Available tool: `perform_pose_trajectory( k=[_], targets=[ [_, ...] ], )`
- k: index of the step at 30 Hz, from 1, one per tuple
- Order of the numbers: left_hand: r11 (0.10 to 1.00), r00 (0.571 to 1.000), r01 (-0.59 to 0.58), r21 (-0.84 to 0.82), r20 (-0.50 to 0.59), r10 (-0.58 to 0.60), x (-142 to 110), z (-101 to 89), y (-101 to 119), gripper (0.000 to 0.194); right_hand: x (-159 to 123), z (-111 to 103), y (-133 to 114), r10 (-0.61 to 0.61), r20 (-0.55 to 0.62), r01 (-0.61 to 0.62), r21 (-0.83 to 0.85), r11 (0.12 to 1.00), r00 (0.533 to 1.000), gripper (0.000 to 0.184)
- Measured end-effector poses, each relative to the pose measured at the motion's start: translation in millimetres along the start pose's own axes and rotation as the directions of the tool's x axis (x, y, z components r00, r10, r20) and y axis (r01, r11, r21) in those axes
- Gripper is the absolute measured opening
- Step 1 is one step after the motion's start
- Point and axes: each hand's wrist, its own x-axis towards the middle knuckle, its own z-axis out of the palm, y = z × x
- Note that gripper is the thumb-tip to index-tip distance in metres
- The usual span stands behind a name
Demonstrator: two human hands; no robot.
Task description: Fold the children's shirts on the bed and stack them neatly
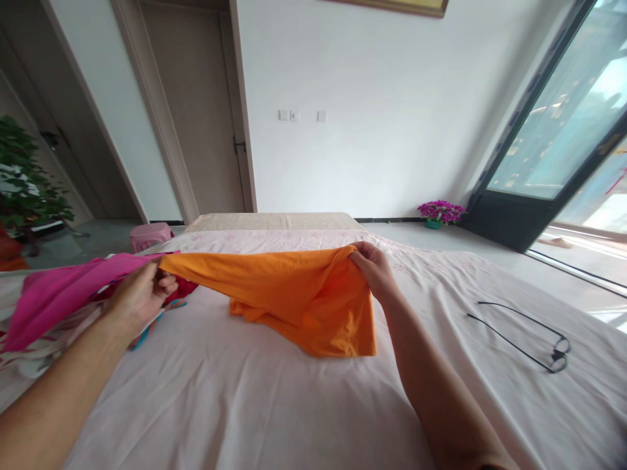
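Observation:
An orange cloth garment (298,294) is stretched between my two hands above the bed-like surface. Its exact kind cannot be made out. My left hand (142,292) is closed, pinching the narrow left end. With fingers and thumb pressed together, my right hand (375,266) grips the upper right corner. The right part of the garment hangs down, its lower edge at or near the pale sheet (235,405). Beside and behind my left hand lies a bright pink cloth (63,290), on a pile with red and striped white fabric.
Black-framed eyeglasses (558,356) lie unfolded on the sheet at the right. A blue strap (147,333) sticks out near the pile. Beyond the far edge stand a pink stool (151,235) and a pot of purple flowers (441,212). A leafy plant (29,176) is at the left.

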Motion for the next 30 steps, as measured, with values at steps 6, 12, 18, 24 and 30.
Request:
perform_pose_trajectory(
  k=[6,12,18,24,30],
  targets=[
    [0.975,0.985,-0.024,-0.223,-0.173,-0.015,2,-12.0,21,0.007,4,-12,-32,0.134,0.308,-0.148,0.022,0.989,0.942,0.037],
    [0.988,0.988,-0.093,-0.121,-0.135,0.077,16,-23.8,14,0.020,-20,2,-30,0.181,0.578,-0.172,-0.071,0.983,0.796,0.033],
    [0.932,0.989,-0.055,0.359,-0.110,0.101,-21,3.6,-34,0.053,-78,31,-14,0.125,0.721,0.162,-0.315,0.935,0.681,0.024],
    [0.512,0.821,-0.427,0.745,0.556,-0.125,-124,44.4,-60,0.029,-57,-1,-1,0.133,0.818,0.364,-0.386,0.848,0.559,0.070],
    [0.256,0.819,-0.550,0.795,0.573,-0.018,-135,55.8,-82,0.022,-34,-25,37,0.413,0.691,0.019,-0.525,0.851,0.593,0.086]
  ],
)
